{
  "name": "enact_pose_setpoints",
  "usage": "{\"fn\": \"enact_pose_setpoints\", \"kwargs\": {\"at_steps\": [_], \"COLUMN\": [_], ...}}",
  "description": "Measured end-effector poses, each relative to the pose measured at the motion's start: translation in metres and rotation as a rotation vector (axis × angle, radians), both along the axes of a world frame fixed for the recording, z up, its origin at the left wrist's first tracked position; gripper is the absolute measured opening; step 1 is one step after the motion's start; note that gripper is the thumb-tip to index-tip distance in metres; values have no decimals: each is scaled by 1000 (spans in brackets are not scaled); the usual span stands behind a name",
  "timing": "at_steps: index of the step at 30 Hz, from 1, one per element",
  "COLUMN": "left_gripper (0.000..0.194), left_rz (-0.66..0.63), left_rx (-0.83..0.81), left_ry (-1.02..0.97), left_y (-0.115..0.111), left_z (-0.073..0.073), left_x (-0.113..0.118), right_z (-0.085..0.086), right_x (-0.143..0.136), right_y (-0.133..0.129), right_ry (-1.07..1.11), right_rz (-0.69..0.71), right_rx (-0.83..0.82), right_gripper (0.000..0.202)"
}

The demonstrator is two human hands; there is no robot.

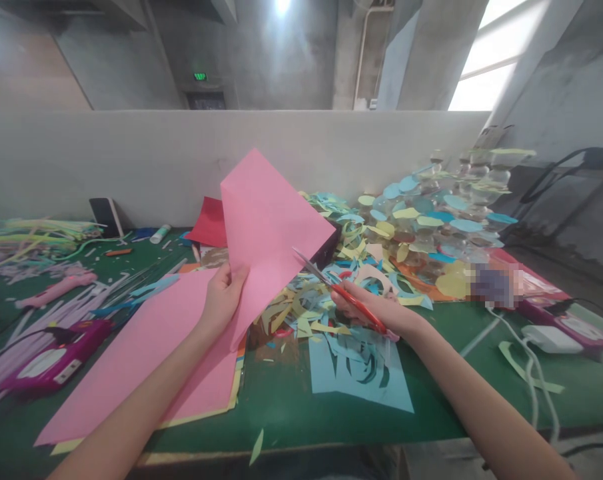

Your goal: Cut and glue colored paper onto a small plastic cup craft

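A folded pink sheet [271,220] is held upright in my left hand [224,293], pinched at its lower left edge. My right hand [368,310] grips red-handled scissors [361,307], whose blades point up and left, with the tips by the sheet's lower right part. Whether the blades touch the paper I cannot tell. Beneath my left forearm lies a stack of pink paper [131,360] with yellow sheets under it. Below my right hand is a light blue sheet [326,373] with cut-out shapes.
Colourful paper scraps [301,307] pile up mid-table. Paper discs and clear bottles [481,173] stand at the back right. White cables and an adapter [551,339] lie right. On the left are a purple device [56,357], a pink glue gun [56,288] and a phone [106,217].
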State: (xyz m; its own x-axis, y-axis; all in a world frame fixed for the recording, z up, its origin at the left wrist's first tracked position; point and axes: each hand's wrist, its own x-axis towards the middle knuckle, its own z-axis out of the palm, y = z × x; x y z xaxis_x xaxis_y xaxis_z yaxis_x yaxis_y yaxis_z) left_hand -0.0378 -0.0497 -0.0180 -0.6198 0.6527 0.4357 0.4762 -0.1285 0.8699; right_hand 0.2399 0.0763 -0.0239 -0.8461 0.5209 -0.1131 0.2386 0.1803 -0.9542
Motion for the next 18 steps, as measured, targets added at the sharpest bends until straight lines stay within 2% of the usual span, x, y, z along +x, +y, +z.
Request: {"fn": "enact_pose_setpoints", "kwargs": {"at_steps": [7,18], "left_gripper": [43,43], "left_rz": [10,20], "left_rx": [-8,16], "left_ry": [8,17], "left_y": [0,0], "left_z": [0,0], "left_x": [-1,2], "right_z": [13,10], "right_x": [-1,-1], "right_y": [-6,-5], "right_ry": [37,52], "right_rz": [7,13], "right_rx": [61,129], "right_gripper": [41,42]}}
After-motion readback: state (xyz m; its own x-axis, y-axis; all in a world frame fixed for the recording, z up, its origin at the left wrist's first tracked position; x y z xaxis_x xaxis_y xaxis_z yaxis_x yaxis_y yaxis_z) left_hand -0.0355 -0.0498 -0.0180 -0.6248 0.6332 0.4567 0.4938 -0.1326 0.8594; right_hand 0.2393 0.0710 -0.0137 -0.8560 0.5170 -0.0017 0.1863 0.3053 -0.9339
